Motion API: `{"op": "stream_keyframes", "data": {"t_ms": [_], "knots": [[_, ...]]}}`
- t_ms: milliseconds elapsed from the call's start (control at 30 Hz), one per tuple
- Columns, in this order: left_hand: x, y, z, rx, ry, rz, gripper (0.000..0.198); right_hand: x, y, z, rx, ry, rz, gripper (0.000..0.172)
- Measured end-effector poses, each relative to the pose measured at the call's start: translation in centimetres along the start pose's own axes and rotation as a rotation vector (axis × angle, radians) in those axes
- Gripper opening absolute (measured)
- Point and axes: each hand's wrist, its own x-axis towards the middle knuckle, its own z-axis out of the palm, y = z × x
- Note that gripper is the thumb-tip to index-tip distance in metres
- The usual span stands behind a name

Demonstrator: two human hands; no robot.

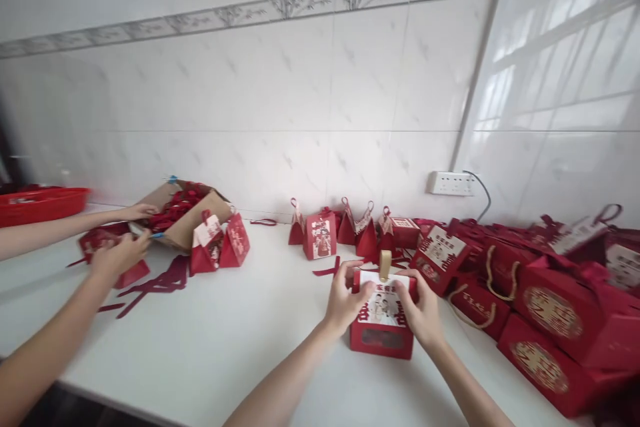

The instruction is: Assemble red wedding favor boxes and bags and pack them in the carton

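Your left hand (345,300) and right hand (424,312) are both clamped on the top of the red box (383,340), fingers pinched over its printed flap on either side of the tan handle (385,264). The box stands upright on the white table (225,340), right in front of you.

At 12 o'clock from it, near the wall, stands a row of small pyramid boxes (367,238). From 2 to 4 o'clock a heap of large red boxes (553,312) crowds in just beside your right hand. At 10 o'clock lie loose ribbon strips (160,281) and, beyond them, an open cardboard carton (200,227) of red pieces. A co-worker's hand (120,255) works there, well apart from yours. A red tray (43,203) sits at the far 9 o'clock edge.

The wall tiles (280,113) are white and glossy, with a wall socket (451,183) at 1 o'clock.
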Motion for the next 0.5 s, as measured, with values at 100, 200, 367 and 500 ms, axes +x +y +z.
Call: {"op": "stream_keyframes", "data": {"t_ms": [100,200,367,500], "knots": [[0.2,0.7,-0.4,0.049,-0.093,-0.069,0.029,-0.4,-0.3,0.7,0.023,0.016,0.013,0.020],[0.6,1.8,-0.9,0.103,-0.098,-0.039,0.027,-0.5,-0.7,1.0,0.043,-0.013,0.006,0.019],[1.1,2.9,-1.7,0.212,-0.118,0.102,0.014,-0.4,-1.9,0.2,0.022,-0.122,-0.015,0.021],[1.2,2.7,-2.0,0.201,-0.131,0.095,0.017,1.1,-3.8,-1.0,0.022,-0.152,-0.146,0.015]]}}
